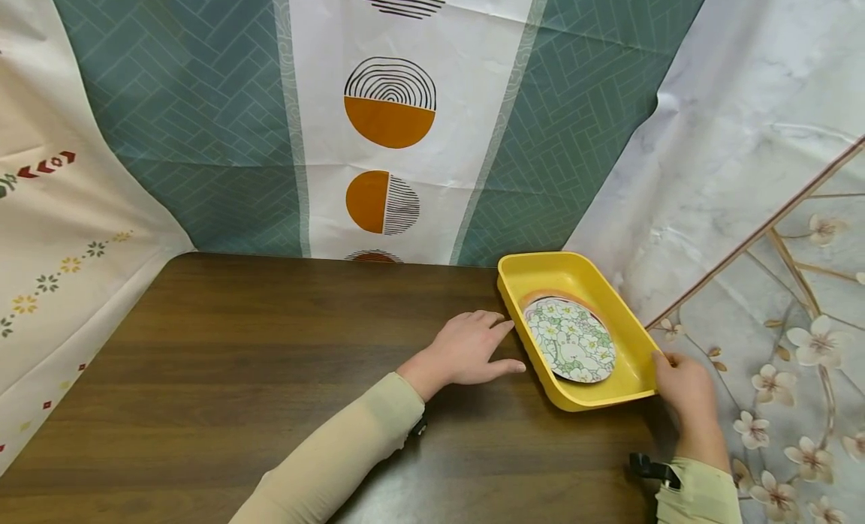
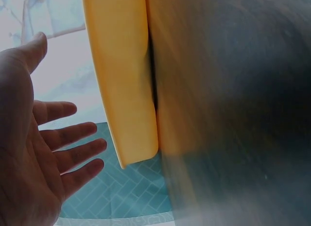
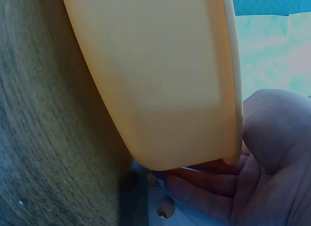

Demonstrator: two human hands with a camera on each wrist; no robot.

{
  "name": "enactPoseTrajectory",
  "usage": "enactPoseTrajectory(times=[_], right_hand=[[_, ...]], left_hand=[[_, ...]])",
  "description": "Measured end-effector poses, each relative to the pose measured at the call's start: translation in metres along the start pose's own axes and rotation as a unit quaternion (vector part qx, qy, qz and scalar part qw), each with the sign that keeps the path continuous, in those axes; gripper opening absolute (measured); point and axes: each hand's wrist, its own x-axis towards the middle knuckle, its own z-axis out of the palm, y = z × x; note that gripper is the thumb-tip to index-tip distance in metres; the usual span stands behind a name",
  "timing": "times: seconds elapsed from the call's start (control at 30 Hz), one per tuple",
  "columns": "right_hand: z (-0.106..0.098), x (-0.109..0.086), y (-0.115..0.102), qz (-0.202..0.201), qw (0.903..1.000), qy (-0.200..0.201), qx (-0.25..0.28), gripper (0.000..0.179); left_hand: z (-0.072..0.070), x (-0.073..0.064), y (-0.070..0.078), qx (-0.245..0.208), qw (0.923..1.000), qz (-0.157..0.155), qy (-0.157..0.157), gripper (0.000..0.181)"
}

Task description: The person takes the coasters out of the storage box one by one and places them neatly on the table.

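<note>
A yellow plastic tray (image 1: 550, 272) stands at the right side of the table. Inside it lies a round flat piece with a green-and-white flower print (image 1: 571, 340), over an orange-edged round piece (image 1: 538, 293) that it mostly covers. My right hand (image 1: 688, 393) grips the tray's near right corner, thumb at the rim; in the right wrist view its fingers (image 3: 204, 194) reach around the outer wall. Beside the tray's left long side is my left hand (image 1: 469, 351), its fingers spread. The left wrist view shows those fingers (image 2: 80, 150) apart from the tray wall (image 2: 124, 80).
The dark wooden table (image 1: 270, 359) stretches left of the tray. A patterned teal and white cloth (image 1: 223, 134) hangs behind it. Flowered cloth (image 1: 777, 284) hangs close along the right side, and a cream cloth (image 1: 67, 209) along the left.
</note>
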Motion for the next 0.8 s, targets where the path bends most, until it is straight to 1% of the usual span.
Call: enactPoseTrajectory(times=[0.13, 0.33, 0.5, 0.67, 0.8], right_hand=[[-0.001, 0.001, 0.003, 0.005, 0.9999, 0.009, 0.011, 0.064], [-0.002, 0.001, 0.007, 0.023, 0.9991, 0.004, 0.037, 0.063], [-0.002, 0.000, 0.006, 0.041, 0.9966, 0.002, 0.071, 0.064], [0.001, -0.002, 0.005, 0.065, 0.9912, 0.006, 0.116, 0.065], [0.004, -0.004, 0.004, 0.078, 0.9835, 0.005, 0.163, 0.064]], left_hand=[[0.000, 0.001, 0.001, -0.001, 1.0000, 0.003, 0.000, 0.090], [-0.002, 0.004, 0.002, -0.002, 0.9999, 0.012, 0.005, 0.090], [-0.002, 0.008, 0.003, 0.001, 0.9999, 0.012, 0.007, 0.090], [-0.003, 0.013, 0.004, -0.006, 0.9999, 0.010, 0.008, 0.089], [-0.003, 0.021, 0.005, -0.032, 0.9993, 0.009, 0.015, 0.085]])
